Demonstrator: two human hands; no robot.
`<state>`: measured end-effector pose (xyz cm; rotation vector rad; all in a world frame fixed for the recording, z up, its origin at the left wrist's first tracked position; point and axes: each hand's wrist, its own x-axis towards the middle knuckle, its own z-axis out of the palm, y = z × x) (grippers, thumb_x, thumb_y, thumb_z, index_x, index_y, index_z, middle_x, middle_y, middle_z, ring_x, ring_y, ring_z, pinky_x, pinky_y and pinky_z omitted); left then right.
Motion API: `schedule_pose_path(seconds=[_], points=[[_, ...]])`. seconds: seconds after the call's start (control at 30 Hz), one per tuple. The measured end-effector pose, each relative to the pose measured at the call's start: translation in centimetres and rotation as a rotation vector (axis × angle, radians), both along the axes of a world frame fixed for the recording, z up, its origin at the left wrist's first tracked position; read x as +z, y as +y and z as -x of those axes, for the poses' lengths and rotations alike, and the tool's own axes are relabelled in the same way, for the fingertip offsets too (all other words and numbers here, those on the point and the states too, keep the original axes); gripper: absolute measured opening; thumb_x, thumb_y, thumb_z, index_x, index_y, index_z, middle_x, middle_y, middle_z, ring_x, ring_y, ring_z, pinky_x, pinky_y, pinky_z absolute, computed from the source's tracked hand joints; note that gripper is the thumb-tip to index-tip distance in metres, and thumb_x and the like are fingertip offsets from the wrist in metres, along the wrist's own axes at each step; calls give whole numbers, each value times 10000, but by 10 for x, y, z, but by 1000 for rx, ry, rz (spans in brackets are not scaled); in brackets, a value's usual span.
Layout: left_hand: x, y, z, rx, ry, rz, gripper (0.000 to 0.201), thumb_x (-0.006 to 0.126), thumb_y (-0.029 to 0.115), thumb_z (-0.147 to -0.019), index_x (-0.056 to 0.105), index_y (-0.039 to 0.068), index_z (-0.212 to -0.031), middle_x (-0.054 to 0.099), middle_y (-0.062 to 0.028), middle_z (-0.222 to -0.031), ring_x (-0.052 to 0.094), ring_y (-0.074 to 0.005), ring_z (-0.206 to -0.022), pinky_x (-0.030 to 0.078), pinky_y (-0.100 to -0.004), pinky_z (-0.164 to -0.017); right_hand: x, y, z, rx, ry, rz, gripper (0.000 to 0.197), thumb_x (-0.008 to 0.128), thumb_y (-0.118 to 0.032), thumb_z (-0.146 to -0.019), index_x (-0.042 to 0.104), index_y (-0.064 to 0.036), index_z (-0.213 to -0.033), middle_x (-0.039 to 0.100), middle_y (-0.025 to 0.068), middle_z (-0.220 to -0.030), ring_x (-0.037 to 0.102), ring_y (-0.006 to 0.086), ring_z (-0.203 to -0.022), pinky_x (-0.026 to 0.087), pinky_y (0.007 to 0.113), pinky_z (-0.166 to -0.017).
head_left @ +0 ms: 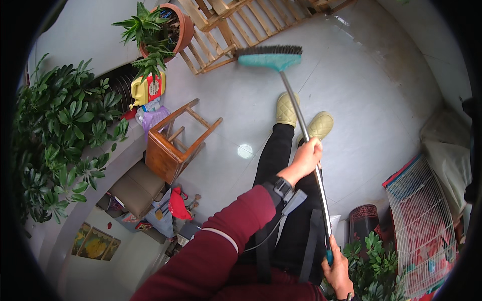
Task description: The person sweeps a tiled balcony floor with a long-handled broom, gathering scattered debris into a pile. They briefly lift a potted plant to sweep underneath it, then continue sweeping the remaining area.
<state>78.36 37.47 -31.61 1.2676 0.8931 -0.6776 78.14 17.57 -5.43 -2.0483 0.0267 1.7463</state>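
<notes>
I hold a broom with both hands. Its long metal handle (322,193) runs from low right up to a teal broom head (268,60) with dark bristles. My left hand (304,160) is wrapped round the middle of the handle. Lower down, my right hand (338,270) grips the handle near its teal end. The broom head is beyond my feet, close to the slatted wooden rack (253,24), its bristles facing away from me. Whether the bristles touch the rack, I cannot tell.
A wooden stool (168,155) lies tipped on the grey tiled floor (371,100) at left. Potted aloe (181,31), leafy plants (70,115) and a yellow jug (153,86) line the left side. At right stand a white wire cage (422,226) and another plant (374,261).
</notes>
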Motion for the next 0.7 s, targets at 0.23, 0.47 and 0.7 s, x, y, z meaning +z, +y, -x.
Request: schedule_pose_path(seconds=[0.23,0.47,0.7], points=[[-25,40,-12,287,157,-14,26,467,32,-860,476,56,-858,530,-59,-677,567,-146,-453,480,-302,-393,-34,16,-9,69,-29,-117,742,569,11,-690,335,-177,-1369,552,180,-760,574,355,-679,467,419,-639],[-14,-17,-1,199,94,108,35,482,31,-833,469,60,-850,527,-65,-691,595,-187,-492,491,-318,-458,-10,-13,-1,181,-92,14,758,552,12,-679,326,-188,-1374,608,175,-912,609,353,-771,501,400,-681],[-32,54,5,282,108,-114,20,458,64,-881,469,71,-866,516,-48,-653,576,-150,-470,477,-300,-394,-48,22,2,266,-203,-185,760,582,-31,-691,318,-213,-1380,505,130,-737,555,321,-590,481,417,-573]])
